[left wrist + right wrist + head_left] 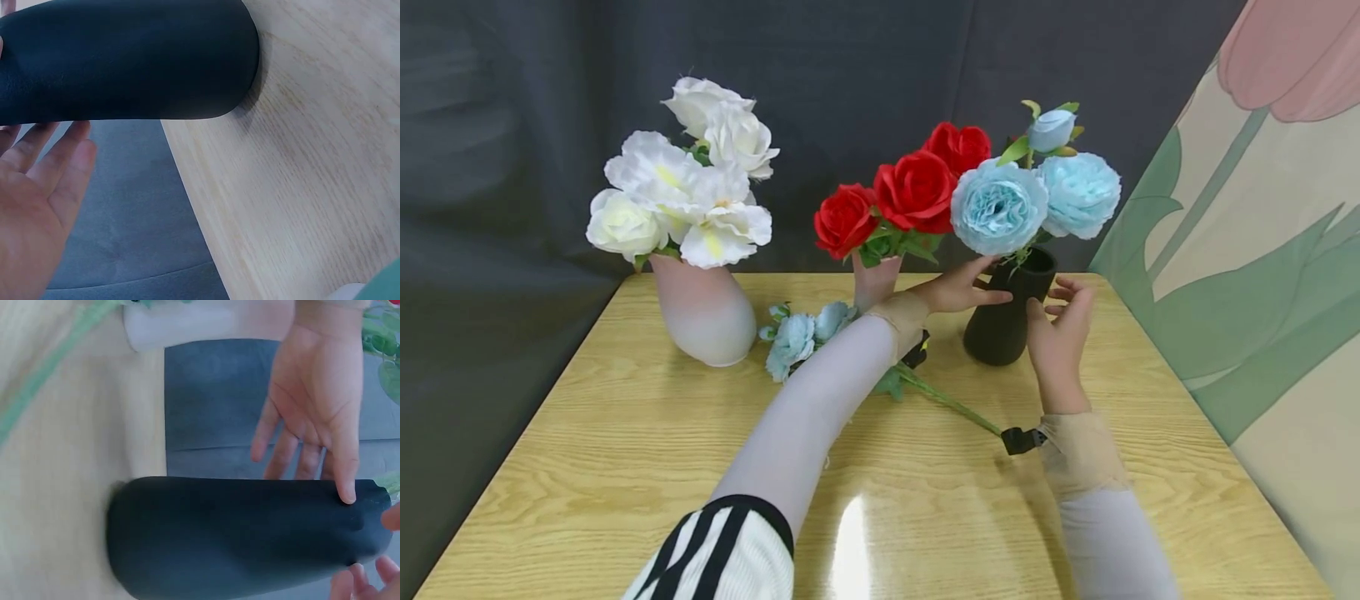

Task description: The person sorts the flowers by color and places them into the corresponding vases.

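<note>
Dark grey cloth hangs behind a light wooden table [647, 467], and a big painted tulip picture [1262, 217] stands on the right side. A black vase [1003, 321] stands upright near the back of the table, right of the middle. Big light blue flowers [1000, 207] and a small blue bud stick out of its top. The left hand [958, 287] reaches to the vase from the left. Its fingers are straight and loose, and the thumb touches the vase near the rim. In the right wrist view, one fingertip [345, 494] of that hand presses on the dark side near the top. The right hand [1060, 329] is just beside the vase on the right. Its fingers are loosely bent and hold nothing, and I cannot tell if they touch the vase. A small pink vase with red roses [895, 196] stands just left of the black vase. Farther left is a fat pink vase [703, 312] full of white flowers [688, 179]. One more blue flower stem [808, 333] lies flat on the table, under the left arm.
</note>
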The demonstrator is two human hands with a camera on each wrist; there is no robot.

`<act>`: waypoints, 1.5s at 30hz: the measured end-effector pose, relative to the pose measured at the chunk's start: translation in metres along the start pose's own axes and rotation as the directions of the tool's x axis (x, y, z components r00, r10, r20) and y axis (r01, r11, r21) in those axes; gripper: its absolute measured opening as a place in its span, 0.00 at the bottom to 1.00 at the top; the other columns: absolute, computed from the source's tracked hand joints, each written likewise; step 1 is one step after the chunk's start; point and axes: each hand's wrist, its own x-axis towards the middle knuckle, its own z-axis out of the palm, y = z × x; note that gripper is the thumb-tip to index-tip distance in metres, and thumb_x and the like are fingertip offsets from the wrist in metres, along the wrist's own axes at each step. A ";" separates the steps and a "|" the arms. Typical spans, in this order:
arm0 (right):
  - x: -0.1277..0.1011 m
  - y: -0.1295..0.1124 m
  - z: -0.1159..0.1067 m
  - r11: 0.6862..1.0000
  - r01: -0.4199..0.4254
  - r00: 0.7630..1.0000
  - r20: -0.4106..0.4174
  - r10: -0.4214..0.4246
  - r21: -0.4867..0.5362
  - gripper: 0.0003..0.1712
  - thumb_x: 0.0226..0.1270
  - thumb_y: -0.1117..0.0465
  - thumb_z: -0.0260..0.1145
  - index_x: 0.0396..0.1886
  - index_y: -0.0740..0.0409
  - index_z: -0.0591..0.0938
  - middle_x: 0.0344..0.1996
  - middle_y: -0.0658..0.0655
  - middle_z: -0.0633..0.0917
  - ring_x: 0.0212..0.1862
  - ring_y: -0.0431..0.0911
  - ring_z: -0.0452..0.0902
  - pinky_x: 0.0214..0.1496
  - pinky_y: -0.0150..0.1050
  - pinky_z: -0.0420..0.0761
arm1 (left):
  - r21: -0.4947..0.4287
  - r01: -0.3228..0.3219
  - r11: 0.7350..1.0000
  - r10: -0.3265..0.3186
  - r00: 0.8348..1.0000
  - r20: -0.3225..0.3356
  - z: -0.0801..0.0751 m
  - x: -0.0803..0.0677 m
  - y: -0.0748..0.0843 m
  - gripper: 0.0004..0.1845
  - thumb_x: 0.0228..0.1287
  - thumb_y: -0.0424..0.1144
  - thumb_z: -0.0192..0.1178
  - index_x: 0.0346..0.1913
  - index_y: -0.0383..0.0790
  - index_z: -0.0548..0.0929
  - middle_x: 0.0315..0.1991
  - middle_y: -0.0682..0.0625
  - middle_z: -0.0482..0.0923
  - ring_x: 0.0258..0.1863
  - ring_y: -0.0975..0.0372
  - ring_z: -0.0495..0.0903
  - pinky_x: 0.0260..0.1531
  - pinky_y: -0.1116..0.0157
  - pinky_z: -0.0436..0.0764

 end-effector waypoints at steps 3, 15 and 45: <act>-0.008 0.006 0.002 1.000 -0.008 1.000 0.015 0.008 -0.003 0.22 0.68 0.69 0.57 0.59 0.68 0.66 0.45 0.54 0.70 0.40 0.42 0.66 0.44 0.32 0.67 | 0.000 -0.003 1.000 0.003 1.000 0.007 -0.001 0.000 0.001 0.45 0.70 0.37 0.61 0.80 0.44 0.45 0.81 0.47 0.46 0.77 0.51 0.55 0.71 0.57 0.69; -0.048 0.024 0.023 0.904 0.306 0.650 0.759 0.030 -0.298 0.13 0.72 0.63 0.61 0.46 0.68 0.85 0.41 0.65 0.87 0.44 0.57 0.82 0.47 0.51 0.81 | 0.015 0.014 1.000 -0.014 1.000 0.023 -0.003 0.000 -0.001 0.44 0.70 0.38 0.61 0.80 0.43 0.47 0.80 0.47 0.49 0.75 0.52 0.58 0.69 0.60 0.70; -0.068 0.030 0.034 0.720 0.534 0.606 0.795 0.038 -0.442 0.10 0.61 0.67 0.71 0.22 0.56 0.81 0.23 0.50 0.80 0.27 0.43 0.72 0.31 0.38 0.74 | 0.030 0.001 1.000 -0.002 0.999 0.040 -0.006 0.001 0.002 0.44 0.70 0.38 0.61 0.80 0.45 0.46 0.80 0.48 0.48 0.75 0.52 0.58 0.69 0.61 0.70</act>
